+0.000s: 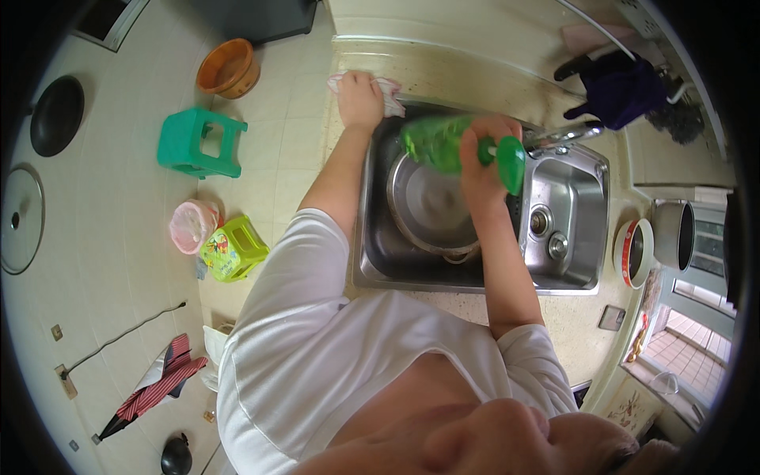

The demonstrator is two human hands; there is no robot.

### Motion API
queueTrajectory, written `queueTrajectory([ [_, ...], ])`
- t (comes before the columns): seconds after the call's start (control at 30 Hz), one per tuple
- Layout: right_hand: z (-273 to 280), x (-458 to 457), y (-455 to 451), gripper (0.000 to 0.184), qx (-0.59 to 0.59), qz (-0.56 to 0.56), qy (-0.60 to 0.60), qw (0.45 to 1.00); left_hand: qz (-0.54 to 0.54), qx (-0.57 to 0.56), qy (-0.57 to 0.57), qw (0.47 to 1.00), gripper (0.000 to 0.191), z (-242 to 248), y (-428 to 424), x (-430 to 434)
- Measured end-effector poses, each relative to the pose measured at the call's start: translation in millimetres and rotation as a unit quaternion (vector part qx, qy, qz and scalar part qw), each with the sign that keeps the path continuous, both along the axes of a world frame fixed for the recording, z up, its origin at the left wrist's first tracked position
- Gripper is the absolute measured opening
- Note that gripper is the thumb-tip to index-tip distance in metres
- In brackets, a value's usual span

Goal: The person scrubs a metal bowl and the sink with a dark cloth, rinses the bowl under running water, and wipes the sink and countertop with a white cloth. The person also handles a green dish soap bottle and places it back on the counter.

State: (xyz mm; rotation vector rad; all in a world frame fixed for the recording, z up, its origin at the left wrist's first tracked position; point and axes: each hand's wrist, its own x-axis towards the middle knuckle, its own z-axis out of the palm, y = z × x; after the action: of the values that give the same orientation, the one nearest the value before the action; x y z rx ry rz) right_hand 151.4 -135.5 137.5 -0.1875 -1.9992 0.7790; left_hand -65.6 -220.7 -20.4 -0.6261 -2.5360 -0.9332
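My left hand (361, 101) presses on a white-and-pink cloth (390, 95) at the counter's corner, beside the rim of the stainless steel sink (363, 261). In my right hand (484, 172) is a clear green pump bottle (436, 142) with green liquid inside and a green pump head. The bottle is blurred and held over the large left basin. Below it in that basin sits a round metal pan (430, 202), partly hidden by the bottle and my right forearm; what it contains I cannot tell.
A chrome faucet (564, 136) reaches in by the smaller basin (570, 225). Dark gloves (623, 89) hang at the upper right. Bowl-like containers (633, 254) and a pot (674, 236) stand on the right. Stools (199, 142) and a brown basin (228, 68) are on the floor at left.
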Motion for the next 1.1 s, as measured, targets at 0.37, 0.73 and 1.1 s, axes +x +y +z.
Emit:
queueTrajectory([
  [0.37,42,308,20,0.042,-0.197,-0.175,-0.09,0.96,0.116,-0.136,-0.009,0.984,0.033,7,47,-22],
  [0.73,19,360,31,0.03,-0.162,-0.34,-0.091,0.922,-0.424,-0.08,-0.043,0.901,0.025,14,201,95],
  [1.1,17,341,57,0.024,-0.204,-0.328,-0.134,0.912,-0.491,-0.079,0.106,0.861,0.03,4,156,85],
])
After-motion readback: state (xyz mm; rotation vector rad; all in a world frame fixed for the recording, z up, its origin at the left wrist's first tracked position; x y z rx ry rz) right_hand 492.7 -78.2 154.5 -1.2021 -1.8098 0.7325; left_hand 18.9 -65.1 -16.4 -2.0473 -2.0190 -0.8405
